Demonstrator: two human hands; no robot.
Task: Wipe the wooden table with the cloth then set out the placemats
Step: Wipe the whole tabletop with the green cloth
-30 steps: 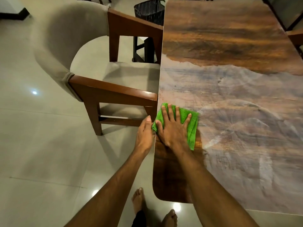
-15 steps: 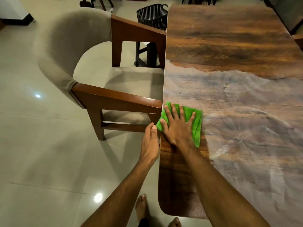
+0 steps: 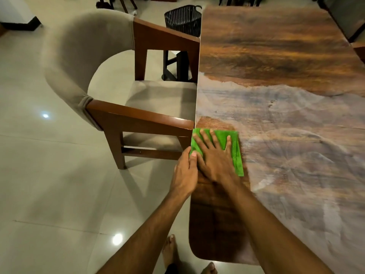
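A green cloth (image 3: 234, 147) lies flat on the wooden table (image 3: 276, 56) at its left edge. My right hand (image 3: 215, 159) presses on it with straight, spread fingers. My left hand (image 3: 185, 175) hangs just off the table's edge, next to the right hand, its fingers straight and its thumb touching the cloth's left corner. A pale dusty or hazy film covers the table's middle and right. The strip near me and the far end look dark and glossy. No placemats are in view.
A wooden armchair (image 3: 138, 119) with a beige padded back stands against the table's left edge, its arm close to the cloth. A black basket (image 3: 182, 18) sits on the floor beyond it. My bare feet (image 3: 171, 252) stand on the tiled floor.
My right hand and the cloth stay at the table's left edge, moved slightly farther along it. My left hand has come closer, now touching the cloth's corner.
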